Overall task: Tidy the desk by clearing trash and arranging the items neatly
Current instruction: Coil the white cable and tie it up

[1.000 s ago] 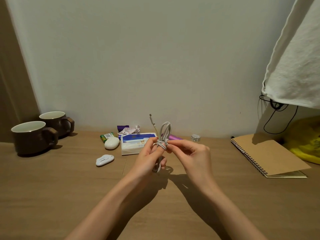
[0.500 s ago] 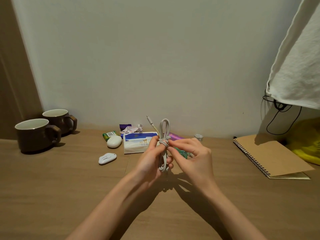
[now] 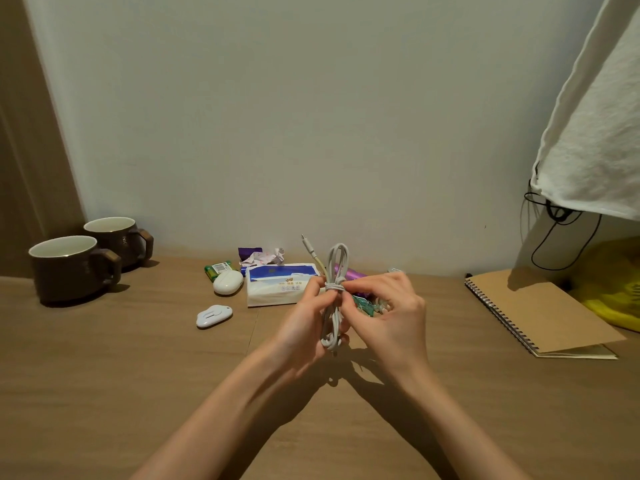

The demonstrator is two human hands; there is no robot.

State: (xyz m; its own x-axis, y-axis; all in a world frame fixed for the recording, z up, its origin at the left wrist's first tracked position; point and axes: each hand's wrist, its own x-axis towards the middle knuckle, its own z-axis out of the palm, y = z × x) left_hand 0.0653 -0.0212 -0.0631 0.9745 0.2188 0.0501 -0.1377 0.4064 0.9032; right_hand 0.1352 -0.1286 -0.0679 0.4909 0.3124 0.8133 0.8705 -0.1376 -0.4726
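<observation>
Both hands hold a white charging cable (image 3: 333, 287), folded into a long bundle with a turn wrapped round its middle, upright above the light brown wooden desk (image 3: 138, 375) and in front of a blue-and-white soft tissue pack (image 3: 273, 289). The left hand (image 3: 304, 327) grasps the lower half with curled fingers and thumb, while the right hand (image 3: 391, 317) pinches the wrapped turn. 2 dark brown ceramic mugs (image 3: 69, 268) stand far left, and a kraft-covered spiral notebook (image 3: 540, 310) lies at the right.
</observation>
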